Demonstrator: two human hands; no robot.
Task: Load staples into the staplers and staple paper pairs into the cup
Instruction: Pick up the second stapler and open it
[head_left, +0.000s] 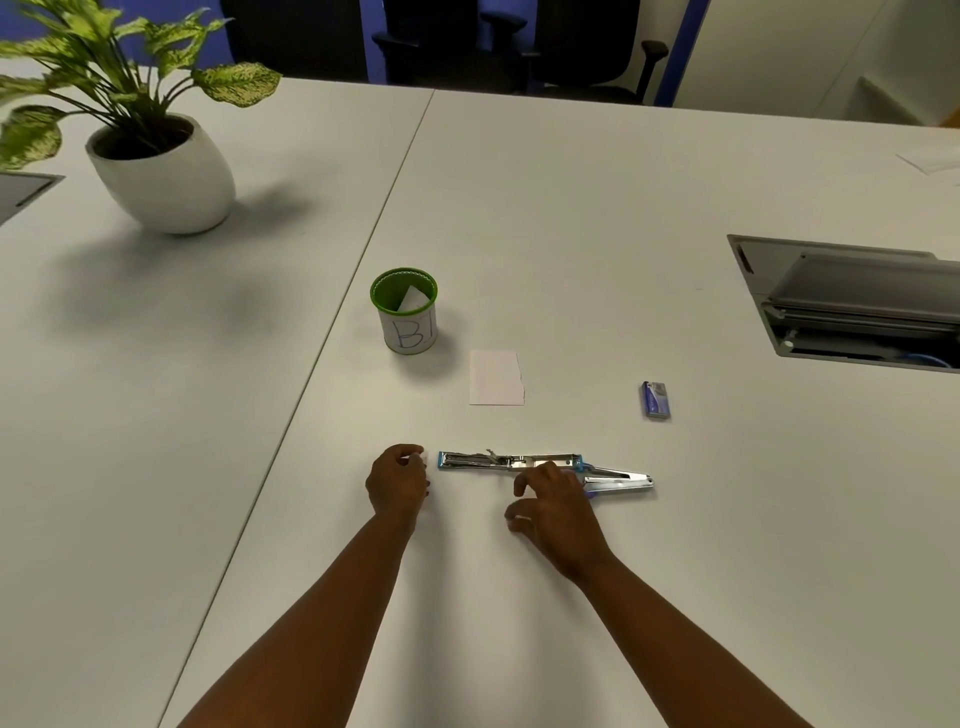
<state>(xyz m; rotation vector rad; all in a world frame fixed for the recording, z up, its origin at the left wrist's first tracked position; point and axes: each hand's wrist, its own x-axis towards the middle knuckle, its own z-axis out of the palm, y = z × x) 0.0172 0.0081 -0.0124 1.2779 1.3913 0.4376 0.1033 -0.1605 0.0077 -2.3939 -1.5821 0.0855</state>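
The stapler (540, 467) lies swung fully open and flat on the table (675, 545), stretched sideways just beyond both hands, its staple channel facing up and its blue-tipped end just beside the left hand (397, 480). That hand is curled, its fingertips pinching something small and pale that I cannot make out; it may be a strip of staples. The right hand (550, 512) hovers over the stapler's middle with fingers loosely bent and spread, holding nothing, and whether it touches the metal is unclear. The step in hand looks like loading: the right hand would do well to steady the open body so it cannot slide, while the left lines the strip up with the channel, legs down, and seats it fully before the arm is closed. Beyond the right hand and to its right sits the staple box (655, 399). Straight ahead of the hands lies a white paper slip (496, 378), and just past it, ahead of the left hand, the green-rimmed cup (408, 332) marked "B1" already holds some paper.
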